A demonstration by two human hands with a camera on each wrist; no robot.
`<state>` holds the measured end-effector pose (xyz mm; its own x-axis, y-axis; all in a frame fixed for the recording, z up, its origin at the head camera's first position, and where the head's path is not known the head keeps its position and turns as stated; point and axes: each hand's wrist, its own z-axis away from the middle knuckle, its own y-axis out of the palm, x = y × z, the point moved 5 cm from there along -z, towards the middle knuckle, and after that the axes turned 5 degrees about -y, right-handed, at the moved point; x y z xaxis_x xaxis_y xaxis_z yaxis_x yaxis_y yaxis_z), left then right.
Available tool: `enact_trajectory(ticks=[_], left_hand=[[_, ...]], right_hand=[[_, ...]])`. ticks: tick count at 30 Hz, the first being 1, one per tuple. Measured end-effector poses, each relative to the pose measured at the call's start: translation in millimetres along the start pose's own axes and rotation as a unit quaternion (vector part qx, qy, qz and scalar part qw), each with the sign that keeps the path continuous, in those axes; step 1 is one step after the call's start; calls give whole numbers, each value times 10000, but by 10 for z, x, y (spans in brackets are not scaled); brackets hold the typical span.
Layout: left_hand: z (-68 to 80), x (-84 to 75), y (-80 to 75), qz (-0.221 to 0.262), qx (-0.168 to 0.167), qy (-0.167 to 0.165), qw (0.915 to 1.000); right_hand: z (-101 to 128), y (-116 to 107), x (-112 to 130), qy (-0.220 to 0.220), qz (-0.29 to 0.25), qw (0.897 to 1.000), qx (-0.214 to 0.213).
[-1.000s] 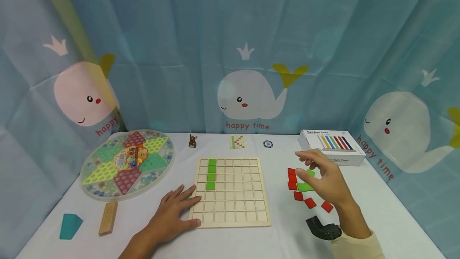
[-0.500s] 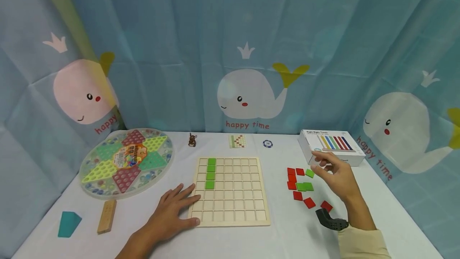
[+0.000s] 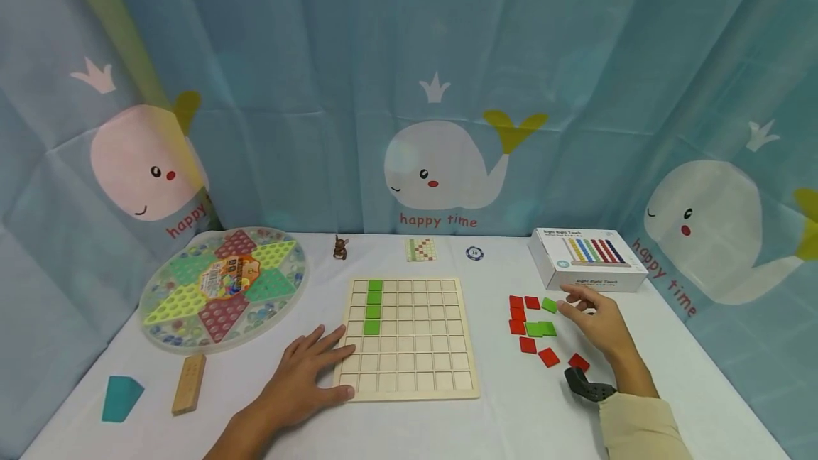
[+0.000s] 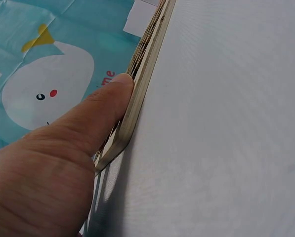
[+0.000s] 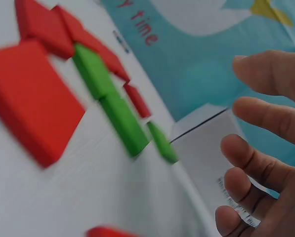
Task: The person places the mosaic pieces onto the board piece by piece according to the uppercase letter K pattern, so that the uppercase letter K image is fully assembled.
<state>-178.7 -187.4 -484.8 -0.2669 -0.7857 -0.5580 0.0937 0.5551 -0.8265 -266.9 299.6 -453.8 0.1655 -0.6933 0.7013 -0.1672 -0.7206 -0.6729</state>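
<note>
- The left hand [image 3: 300, 378] lies flat on the white table [image 3: 498, 417] with fingers spread and straight, gripping nothing; its fingertips rest against the near left corner of the wooden grid board [image 3: 409, 338].
- From the left wrist, the thumb [image 4: 95, 123] presses along the board's edge [image 4: 142, 84], touching it.
- The board lies to the right of that hand and stretches away from it; a column of four green tiles [image 3: 373, 307] sits in its far rows, beyond the fingertips and well apart from them.
- The right hand [image 3: 597, 321] is relaxed, fingers loosely bent and holding nothing (the right wrist view shows the fingers [image 5: 258, 165] apart with bare space between them).
- It seems to hover just above the table, though whether it touches the surface cannot be told.
- Just left of its fingertips lies a loose green tile [image 3: 549, 305]; a pair of green tiles [image 3: 540, 329] sits a little nearer to the person, also to the hand's left.
- Red tiles [image 3: 520, 314] are scattered round those green ones, left of the hand, with one red tile [image 3: 579, 362] beside the wrist.
- A black wrist mount [image 3: 584, 387] shows at the sleeve.
- Just beyond the right hand stands a white box [image 3: 588, 261] with coloured bars printed on it.
- Left of the left hand lie a wooden block [image 3: 188, 383] and a teal block [image 3: 120, 398]; beyond them sits a round Chinese checkers board [image 3: 224, 288].
- At the table's far edge are a small brown figure [image 3: 341, 248], a pattern card [image 3: 421, 250] and a blue chip [image 3: 474, 253].
</note>
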Motion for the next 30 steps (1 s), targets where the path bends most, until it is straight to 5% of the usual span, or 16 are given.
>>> enact_trajectory(ticks=[7,15,22,30], left_hand=[[-6,18,12,82,-29,-61,9999],[-7,10,3,71,13,-100,9999],[-1,-5,-7,21,38,-87,10000],[-3,23,4,-5,20,-137,9999]], right_hand=[[-5,135,-194,393,305,9973,533],[-18,214,-175,358,1062,9901,844],[-51,254,-204,401,1260,9893,609],[-1,166,-164,512,860,9948,184]])
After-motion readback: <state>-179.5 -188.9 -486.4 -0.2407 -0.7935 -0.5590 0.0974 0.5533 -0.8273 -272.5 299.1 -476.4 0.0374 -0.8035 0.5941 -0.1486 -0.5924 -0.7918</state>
